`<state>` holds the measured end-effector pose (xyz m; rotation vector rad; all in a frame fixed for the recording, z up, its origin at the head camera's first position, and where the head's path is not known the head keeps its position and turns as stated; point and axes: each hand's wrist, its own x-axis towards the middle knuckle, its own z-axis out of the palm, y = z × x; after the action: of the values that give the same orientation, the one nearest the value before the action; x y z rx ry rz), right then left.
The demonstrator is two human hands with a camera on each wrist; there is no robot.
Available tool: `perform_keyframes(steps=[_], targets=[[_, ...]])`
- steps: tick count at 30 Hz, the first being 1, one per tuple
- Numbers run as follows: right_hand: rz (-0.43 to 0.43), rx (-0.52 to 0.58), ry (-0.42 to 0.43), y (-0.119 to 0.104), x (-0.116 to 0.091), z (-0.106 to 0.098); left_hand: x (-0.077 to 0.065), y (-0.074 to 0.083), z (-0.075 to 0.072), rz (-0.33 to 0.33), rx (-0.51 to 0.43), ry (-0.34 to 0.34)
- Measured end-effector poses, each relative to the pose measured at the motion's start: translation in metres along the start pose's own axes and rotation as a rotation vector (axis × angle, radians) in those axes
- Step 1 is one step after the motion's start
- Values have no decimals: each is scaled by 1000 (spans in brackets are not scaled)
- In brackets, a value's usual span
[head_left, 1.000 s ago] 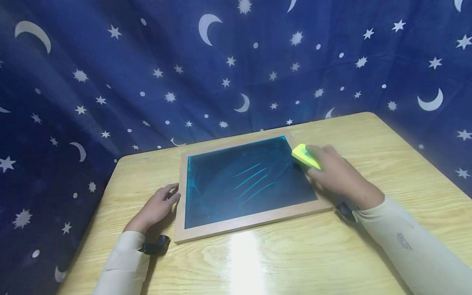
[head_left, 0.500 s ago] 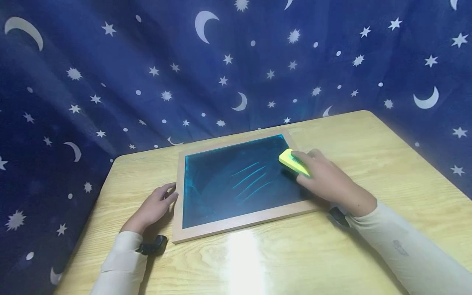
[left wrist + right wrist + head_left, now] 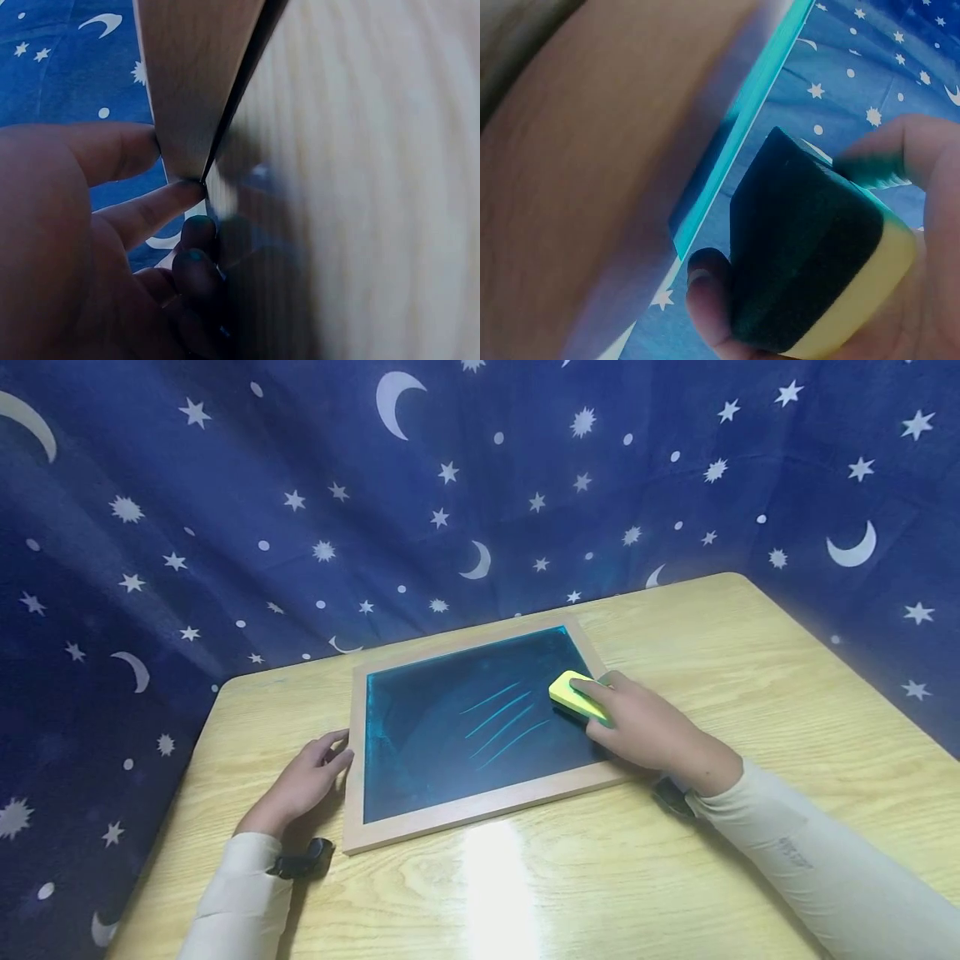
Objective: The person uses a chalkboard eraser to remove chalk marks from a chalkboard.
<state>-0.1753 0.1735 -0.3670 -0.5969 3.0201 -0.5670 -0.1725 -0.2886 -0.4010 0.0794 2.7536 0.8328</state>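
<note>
A small blackboard (image 3: 427, 768) with a pale wooden frame (image 3: 480, 806) lies on the table, and several slanted parallel chalk lines (image 3: 498, 727) run across its middle. My right hand (image 3: 648, 731) grips a yellow board eraser (image 3: 576, 695) between thumb and fingers, over the right part of the board beside the lines. In the right wrist view the eraser's dark felt (image 3: 802, 232) shows, tilted away from the board's surface. At the other side, my left hand (image 3: 300, 781) rests on the table, fingertips against the frame's left edge. Its lower fingers (image 3: 199, 274) bend slightly.
The wooden table (image 3: 585, 877) has a rounded far corner. Behind it hangs a dark blue curtain (image 3: 300, 585) with moons and stars. A small black wrist camera (image 3: 318, 856) sits at the left sleeve, near the board's front corner.
My right hand has moved left with the eraser, from the board's right edge to over its dark surface. The left hand keeps its place at the frame. The head view has shifted slightly.
</note>
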Motion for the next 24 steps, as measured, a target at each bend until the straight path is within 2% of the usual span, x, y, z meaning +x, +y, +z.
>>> perform_keyframes(steps=[12, 24], targets=[[-25, -70, -15, -1, 0, 3, 1, 1, -1, -6, -1, -2], [-33, -90, -37, -4, -1, 5, 0, 0, -1, -9, -7, -4]])
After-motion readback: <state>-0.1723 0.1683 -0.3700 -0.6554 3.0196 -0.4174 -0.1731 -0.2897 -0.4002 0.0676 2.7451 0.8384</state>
